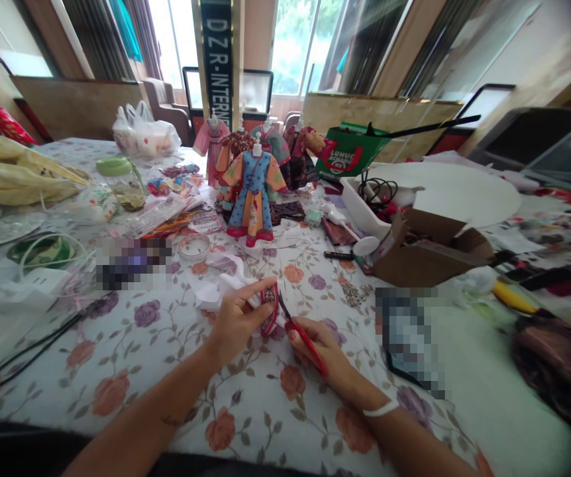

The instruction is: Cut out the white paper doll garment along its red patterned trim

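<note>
Between the fingers and thumb of my left hand point(236, 321) is a strip of red patterned ribbon point(269, 308) with a dark woven design. White fabric or paper point(228, 281) lies crumpled just behind that hand. My right hand point(322, 348) grips a pair of scissors point(308, 344) with red handles. Their dark blades point up and left, close to the ribbon's right edge; whether they touch it I cannot tell. Beyond my hands stands a small doll-sized robe point(253, 195) in blue and orange with a red hem, with several other little garments behind it.
A flowered tablecloth point(176, 371) covers the table. A cardboard box point(415, 248), a white bin point(362, 205) and a phone-like device point(409, 341) lie to the right. At left are a tape roll point(193, 246), a lidded jar point(121, 185), white cables and a black strap point(37, 348).
</note>
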### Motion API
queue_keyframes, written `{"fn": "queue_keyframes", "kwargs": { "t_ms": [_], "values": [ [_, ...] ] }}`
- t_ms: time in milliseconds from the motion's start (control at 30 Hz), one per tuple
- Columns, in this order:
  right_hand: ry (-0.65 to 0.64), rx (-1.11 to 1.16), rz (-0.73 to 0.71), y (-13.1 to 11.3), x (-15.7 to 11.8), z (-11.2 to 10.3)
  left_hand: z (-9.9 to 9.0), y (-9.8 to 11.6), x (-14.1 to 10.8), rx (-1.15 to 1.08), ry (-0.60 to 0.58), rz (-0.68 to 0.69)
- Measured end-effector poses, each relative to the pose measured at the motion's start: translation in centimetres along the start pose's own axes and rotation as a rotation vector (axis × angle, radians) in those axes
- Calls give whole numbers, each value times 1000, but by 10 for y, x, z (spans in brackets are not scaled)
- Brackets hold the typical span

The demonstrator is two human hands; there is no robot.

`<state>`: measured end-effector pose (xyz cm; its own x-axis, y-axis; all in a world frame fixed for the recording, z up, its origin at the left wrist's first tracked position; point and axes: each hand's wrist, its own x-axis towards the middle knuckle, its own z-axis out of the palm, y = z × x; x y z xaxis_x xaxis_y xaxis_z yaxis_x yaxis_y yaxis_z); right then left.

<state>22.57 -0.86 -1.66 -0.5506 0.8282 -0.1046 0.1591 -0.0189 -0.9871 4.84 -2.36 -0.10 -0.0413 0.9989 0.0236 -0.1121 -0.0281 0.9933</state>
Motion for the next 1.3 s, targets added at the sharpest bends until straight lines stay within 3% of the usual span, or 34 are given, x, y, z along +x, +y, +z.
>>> {"fn": "queue_keyframes", "kwargs": {
  "t_ms": [700, 833, 1033, 1300],
  "values": [
    [-1, 44, 19, 5, 2, 0, 1, -1, 0, -34, -2, 6],
    [0, 19, -3, 7, 2, 0, 0, -1, 1, -195, -57, -1],
    [31, -142, -48, 10, 5, -2, -6, -5, 5, -436, -158, -142],
    [14, -363, -60, 3, 5, 0, -7, -12, 12, -375, 128, -41]
  ]
}}
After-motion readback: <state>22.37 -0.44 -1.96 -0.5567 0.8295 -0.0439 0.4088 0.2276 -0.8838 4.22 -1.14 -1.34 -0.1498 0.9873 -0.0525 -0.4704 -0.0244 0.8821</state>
